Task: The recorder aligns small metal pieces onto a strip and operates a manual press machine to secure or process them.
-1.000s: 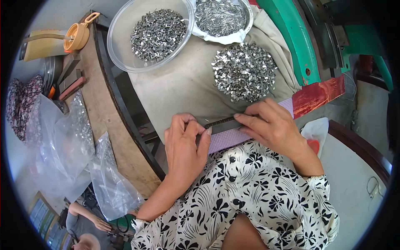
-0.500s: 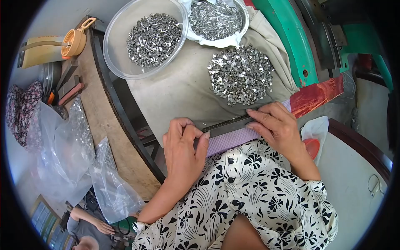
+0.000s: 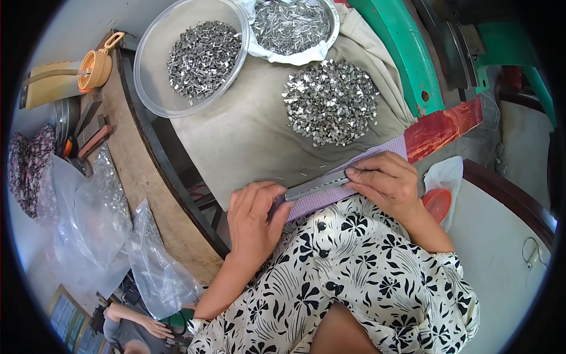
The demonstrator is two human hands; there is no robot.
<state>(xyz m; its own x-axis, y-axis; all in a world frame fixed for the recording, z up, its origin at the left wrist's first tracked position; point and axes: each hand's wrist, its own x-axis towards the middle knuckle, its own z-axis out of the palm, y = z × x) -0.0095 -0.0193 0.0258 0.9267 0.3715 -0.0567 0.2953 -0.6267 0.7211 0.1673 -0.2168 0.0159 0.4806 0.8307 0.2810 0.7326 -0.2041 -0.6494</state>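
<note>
A narrow grey metal bar with a row of small notches along one edge spans the space between my hands. My left hand pinches its left end between thumb and curled fingers. At the other end, my right hand grips it the same way. Just beyond the bar, a few thin silvery pins lie loose on the grey-beige cloth. Farther off is a heap of small shiny metal chips. Lilac checked fabric shows beneath the bar.
A clear plastic bowl of small metal pieces stands far left, beside a white-lined metal bowl of thin pins. Green machinery borders the right. Plastic bags hang by the wooden table at left. Another person's arm shows lower left.
The bar has been tilted in my hands, so its flat grey face shows instead of the dark slotted edge. More loose pins now lie on the cloth beyond it.
</note>
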